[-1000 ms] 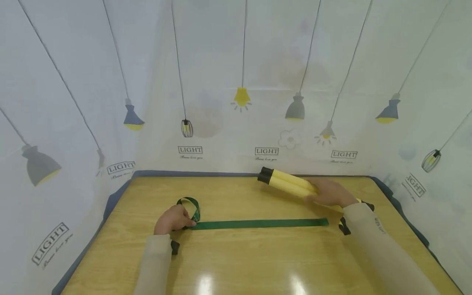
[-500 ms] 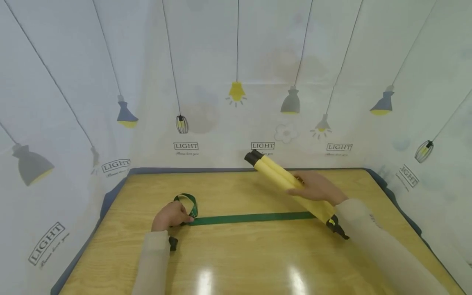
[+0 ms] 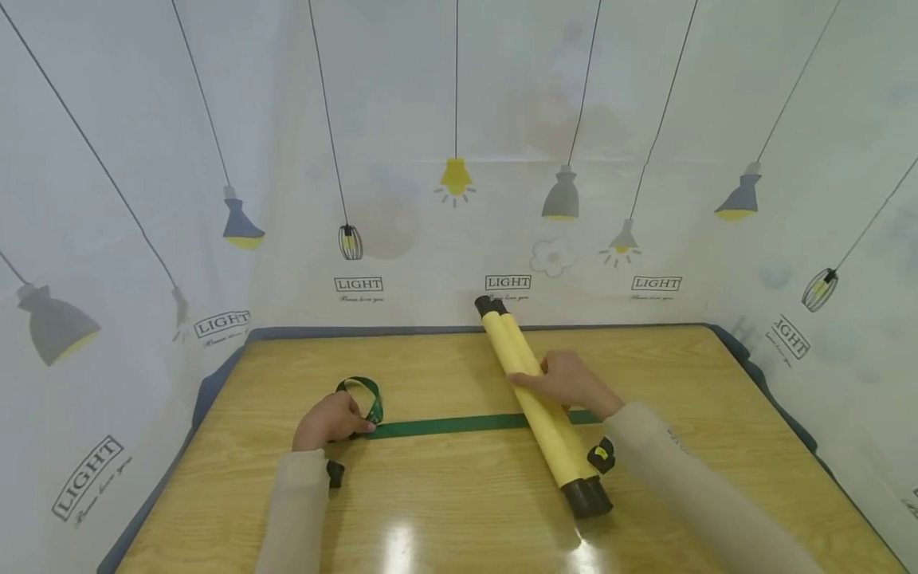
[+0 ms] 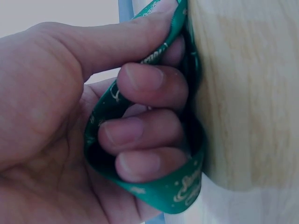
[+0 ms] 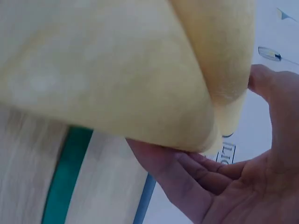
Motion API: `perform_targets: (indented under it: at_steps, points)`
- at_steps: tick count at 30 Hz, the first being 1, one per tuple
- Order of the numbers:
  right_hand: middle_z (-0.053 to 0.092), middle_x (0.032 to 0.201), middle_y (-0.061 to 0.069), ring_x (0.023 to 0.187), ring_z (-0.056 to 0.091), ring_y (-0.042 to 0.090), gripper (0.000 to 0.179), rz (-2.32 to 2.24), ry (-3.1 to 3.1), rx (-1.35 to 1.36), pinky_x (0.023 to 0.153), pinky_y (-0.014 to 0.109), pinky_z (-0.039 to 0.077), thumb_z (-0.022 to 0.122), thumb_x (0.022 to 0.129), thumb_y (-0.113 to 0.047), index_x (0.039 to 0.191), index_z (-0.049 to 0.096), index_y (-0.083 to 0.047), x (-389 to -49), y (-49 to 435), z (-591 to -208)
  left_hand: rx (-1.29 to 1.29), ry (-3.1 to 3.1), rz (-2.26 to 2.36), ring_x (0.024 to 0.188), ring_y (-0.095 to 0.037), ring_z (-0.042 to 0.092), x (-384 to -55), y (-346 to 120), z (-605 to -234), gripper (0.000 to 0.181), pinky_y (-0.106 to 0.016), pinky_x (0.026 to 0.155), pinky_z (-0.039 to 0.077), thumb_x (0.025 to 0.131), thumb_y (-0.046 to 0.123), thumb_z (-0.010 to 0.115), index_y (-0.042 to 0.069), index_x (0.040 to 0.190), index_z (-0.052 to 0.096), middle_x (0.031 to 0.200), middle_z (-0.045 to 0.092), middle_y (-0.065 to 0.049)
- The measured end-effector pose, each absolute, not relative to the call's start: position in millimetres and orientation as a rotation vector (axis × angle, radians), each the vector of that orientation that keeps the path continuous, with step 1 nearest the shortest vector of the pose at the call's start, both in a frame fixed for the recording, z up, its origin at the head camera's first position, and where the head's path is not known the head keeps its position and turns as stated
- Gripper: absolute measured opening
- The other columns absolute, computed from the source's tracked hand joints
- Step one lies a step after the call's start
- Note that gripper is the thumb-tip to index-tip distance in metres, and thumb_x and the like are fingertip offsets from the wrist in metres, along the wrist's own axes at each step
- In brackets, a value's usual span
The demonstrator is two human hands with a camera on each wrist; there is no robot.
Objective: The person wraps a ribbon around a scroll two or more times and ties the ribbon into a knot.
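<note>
Here, yellow rolls [image 3: 543,418] partly hide the green ribbon [image 3: 445,426] on the table [image 3: 437,502].

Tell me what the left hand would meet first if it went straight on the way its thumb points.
Beyond the green ribbon it pinches, the left hand would probably meet the yellow tubes, which cross the ribbon's line in the head view; how high they are held is unclear.

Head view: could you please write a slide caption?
Left hand holds a green ribbon on a table; right hand grips two yellow tubes crossing over it.
</note>
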State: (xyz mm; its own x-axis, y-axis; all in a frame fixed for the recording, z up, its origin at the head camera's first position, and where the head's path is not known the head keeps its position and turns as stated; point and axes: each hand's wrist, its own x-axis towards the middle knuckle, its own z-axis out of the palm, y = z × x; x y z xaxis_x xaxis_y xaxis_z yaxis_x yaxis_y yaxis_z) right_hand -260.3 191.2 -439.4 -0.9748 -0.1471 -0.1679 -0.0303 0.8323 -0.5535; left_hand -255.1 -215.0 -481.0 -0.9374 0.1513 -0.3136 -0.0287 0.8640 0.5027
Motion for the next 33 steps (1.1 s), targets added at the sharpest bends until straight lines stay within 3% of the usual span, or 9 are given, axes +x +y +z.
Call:
perform_targets:
  at_steps: [4,10,15,22,33]
  points:
    - [0.058,0.072,0.006,0.053,0.056,0.017,0.060,-0.903,2.806,-0.073,0.046,0.028,0.048,0.068,0.086,-0.068,0.080,0.058,-0.009,-256.6,173.5,-445.8,0.087,2.687,0.740,0.051,-0.011,0.031,-255.0,-214.3,-479.8,0.048,-0.026,0.052,0.031,0.093,0.027,0.077,0.018,0.056,0.048,0.052,0.031,0.007]
    - [0.057,0.067,0.005,0.053,0.055,0.015,0.057,-0.964,2.810,-0.004,0.046,0.027,0.048,0.073,0.083,-0.063,0.074,0.057,-0.010,-252.1,147.5,-452.7,0.082,2.692,0.746,0.051,-0.011,0.033,-253.4,-212.7,-478.7,0.040,-0.026,0.052,0.032,0.092,0.026,0.077,0.013,0.060,0.058,0.052,0.033,0.006]
    - [0.059,0.073,0.006,0.057,0.059,0.018,0.056,-0.999,2.779,0.053,0.047,0.030,0.051,0.075,0.083,-0.061,0.081,0.057,-0.008,-249.4,126.1,-458.5,0.071,2.695,0.732,0.053,-0.011,0.035,-252.5,-212.1,-477.5,0.037,-0.026,0.053,0.032,0.092,0.027,0.078,0.012,0.062,0.062,0.053,0.035,0.006]
    - [0.055,0.070,0.005,0.055,0.058,0.018,0.056,-0.956,2.780,0.057,0.043,0.028,0.048,0.076,0.083,-0.060,0.079,0.057,-0.008,-247.1,101.8,-466.8,0.070,2.677,0.720,0.049,-0.010,0.031,-254.0,-213.9,-479.9,0.048,-0.026,0.050,0.030,0.092,0.028,0.077,0.018,0.055,0.050,0.050,0.032,0.007]
    - [0.053,0.064,0.003,0.052,0.056,0.017,0.058,-0.887,2.802,0.134,0.041,0.026,0.045,0.075,0.082,-0.064,0.072,0.057,-0.010,-247.2,87.7,-477.4,0.073,2.684,0.721,0.049,-0.010,0.031,-254.0,-213.4,-479.3,0.046,-0.025,0.050,0.030,0.093,0.028,0.077,0.016,0.056,0.052,0.050,0.032,0.007]
